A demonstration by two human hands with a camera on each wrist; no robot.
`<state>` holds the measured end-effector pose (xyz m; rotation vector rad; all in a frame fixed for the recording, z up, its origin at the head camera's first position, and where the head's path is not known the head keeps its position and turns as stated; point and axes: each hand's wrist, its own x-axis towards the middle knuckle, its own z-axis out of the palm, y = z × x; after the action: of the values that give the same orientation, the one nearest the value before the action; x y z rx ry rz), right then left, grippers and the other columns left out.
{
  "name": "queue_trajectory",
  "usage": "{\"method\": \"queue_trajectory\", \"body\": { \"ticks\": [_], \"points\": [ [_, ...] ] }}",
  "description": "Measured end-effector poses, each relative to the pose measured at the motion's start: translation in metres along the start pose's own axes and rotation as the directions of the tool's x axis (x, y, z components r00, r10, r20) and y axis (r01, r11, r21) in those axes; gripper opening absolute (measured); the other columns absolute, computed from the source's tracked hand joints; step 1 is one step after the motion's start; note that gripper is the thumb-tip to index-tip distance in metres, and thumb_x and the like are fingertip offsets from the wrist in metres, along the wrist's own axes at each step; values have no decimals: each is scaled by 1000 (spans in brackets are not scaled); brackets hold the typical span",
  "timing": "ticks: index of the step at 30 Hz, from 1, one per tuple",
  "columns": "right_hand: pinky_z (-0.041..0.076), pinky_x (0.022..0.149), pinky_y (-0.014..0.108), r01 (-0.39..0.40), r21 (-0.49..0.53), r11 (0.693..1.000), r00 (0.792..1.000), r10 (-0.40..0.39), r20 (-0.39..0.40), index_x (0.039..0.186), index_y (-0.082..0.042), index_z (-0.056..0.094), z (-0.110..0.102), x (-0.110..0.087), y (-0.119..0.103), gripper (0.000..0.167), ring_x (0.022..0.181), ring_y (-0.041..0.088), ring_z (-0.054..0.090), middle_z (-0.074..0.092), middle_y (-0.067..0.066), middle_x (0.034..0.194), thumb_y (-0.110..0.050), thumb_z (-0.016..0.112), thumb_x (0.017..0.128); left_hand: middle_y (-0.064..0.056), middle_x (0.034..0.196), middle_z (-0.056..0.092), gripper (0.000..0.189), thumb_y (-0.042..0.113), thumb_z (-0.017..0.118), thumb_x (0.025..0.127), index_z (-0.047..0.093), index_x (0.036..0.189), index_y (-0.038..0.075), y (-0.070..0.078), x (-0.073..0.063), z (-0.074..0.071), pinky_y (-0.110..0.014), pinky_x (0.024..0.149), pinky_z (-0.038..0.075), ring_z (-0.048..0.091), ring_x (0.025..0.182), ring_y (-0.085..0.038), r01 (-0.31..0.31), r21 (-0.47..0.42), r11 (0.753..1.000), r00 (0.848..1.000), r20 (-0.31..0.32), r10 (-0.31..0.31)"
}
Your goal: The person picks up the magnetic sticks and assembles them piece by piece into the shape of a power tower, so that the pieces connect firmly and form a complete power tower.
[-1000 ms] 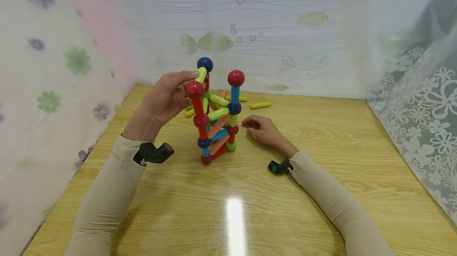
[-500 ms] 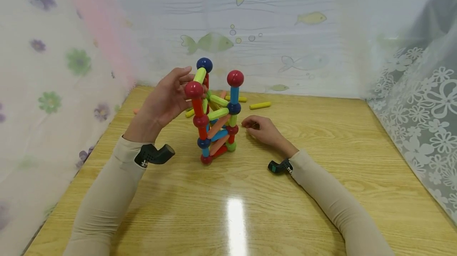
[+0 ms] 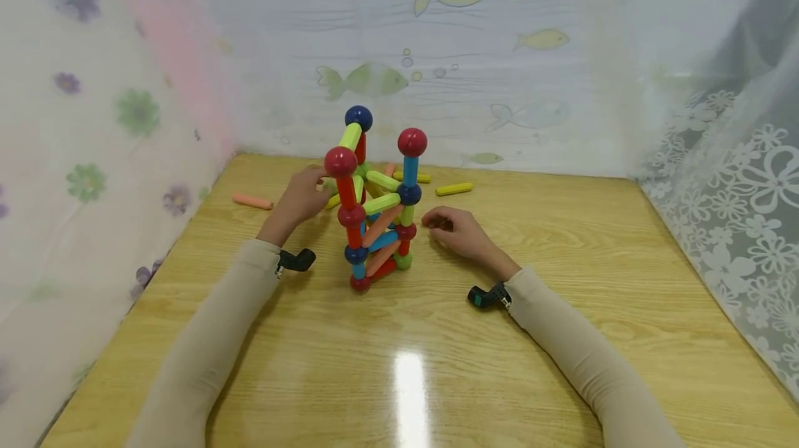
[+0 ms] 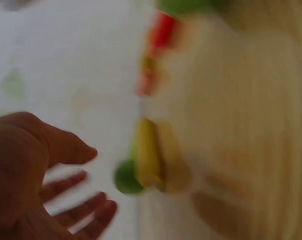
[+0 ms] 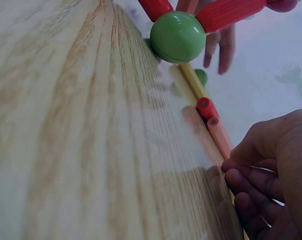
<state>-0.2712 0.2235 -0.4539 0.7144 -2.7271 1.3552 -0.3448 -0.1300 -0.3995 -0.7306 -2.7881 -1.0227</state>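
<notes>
A tower of magnetic sticks and balls (image 3: 354, 216) stands upright on the table, a yellow-green stick (image 3: 351, 136) joining the red and blue balls at its top left. Behind its left side, my left hand (image 3: 304, 195) reaches down with fingers apart and nothing in them. The left wrist view, though blurred, has that hand's spread fingers beside a yellow stick (image 4: 148, 155) and a green ball (image 4: 128, 177), not touching them. My right hand (image 3: 458, 231) rests on the table just right of the tower, fingers loosely curled and holding nothing; in the right wrist view, loose sticks lie beyond its fingertips.
An orange stick (image 3: 252, 202) lies on the table (image 3: 530, 378) at the left. Behind the tower are more loose sticks, with a yellow one (image 3: 453, 189) to the right. A fish-patterned curtain (image 3: 262, 87) hangs along the back edge.
My left hand has left the top of the tower, where it touched the yellow-green stick, and moved down beside its far left. The stick stays in place. My right hand has not moved.
</notes>
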Motion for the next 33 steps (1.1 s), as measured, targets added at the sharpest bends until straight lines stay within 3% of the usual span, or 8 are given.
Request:
{"method": "queue_trajectory", "body": {
  "ticks": [3, 5, 8, 13, 17, 23, 33],
  "points": [
    [52, 92, 41, -1, 8, 1000, 1000, 1, -2, 122, -2, 71, 1, 0, 0, 23, 103, 23, 65, 71, 9, 116, -1, 66, 99, -26, 142, 56, 41, 1, 61, 96, 63, 137, -3, -16, 6, 13, -59, 108, 40, 53, 125, -48, -143, 205, 968, 989, 53, 135],
    [52, 92, 40, -4, 8, 1000, 1000, 4, 1, 122, -2, 71, 1, 0, 0, 24, 103, 22, 65, 71, 9, 116, -1, 66, 99, -25, 143, 55, 40, 3, 65, 97, 64, 137, -1, -22, 7, 17, -58, 111, 38, 52, 127, -47, -167, 261, 951, 983, 112, 142],
    [52, 92, 40, -2, 2, 1000, 1000, 2, 1, 122, -2, 71, 2, 0, 1, 24, 103, 22, 65, 71, 9, 116, -1, 66, 99, -23, 140, 56, 38, 12, 71, 99, 67, 135, 1, -26, 3, 18, -57, 111, 39, 52, 127, -44, -88, 252, 964, 986, 161, 48],
    [52, 92, 41, -4, 3, 1000, 1000, 4, -4, 122, -3, 71, 1, 0, 1, 24, 102, 23, 65, 71, 8, 115, -2, 66, 99, -19, 123, 59, 31, 13, 70, 100, 71, 127, 0, -35, -2, 13, -51, 101, 47, 56, 111, -36, 4, 215, 977, 991, 132, -33],
    [52, 92, 41, -12, 4, 1000, 1000, 12, -4, 122, -3, 71, 1, 0, 2, 24, 102, 22, 65, 71, 8, 115, -1, 66, 99, -20, 120, 57, 32, 16, 71, 98, 72, 125, -1, -39, -8, 7, -51, 96, 48, 55, 105, -36, 30, 216, 976, 991, 119, -57],
    [52, 92, 41, -10, 6, 1000, 1000, 10, -5, 122, -2, 71, 1, -2, 1, 24, 103, 23, 65, 71, 9, 116, -1, 65, 99, -21, 125, 56, 36, 17, 72, 95, 71, 126, 0, -46, -12, -1, -55, 101, 46, 54, 110, -40, 56, 188, 980, 987, 135, -82],
    [52, 91, 41, 0, -6, 1000, 1000, 0, -7, 122, -3, 71, -1, -1, -2, 24, 103, 22, 66, 71, 8, 115, 0, 66, 99, -23, 115, 62, 19, 7, 57, 103, 70, 115, -2, -61, -14, -11, -55, 95, 47, 56, 102, -39, 26, 135, 990, 995, 93, -39]
  ]
}}
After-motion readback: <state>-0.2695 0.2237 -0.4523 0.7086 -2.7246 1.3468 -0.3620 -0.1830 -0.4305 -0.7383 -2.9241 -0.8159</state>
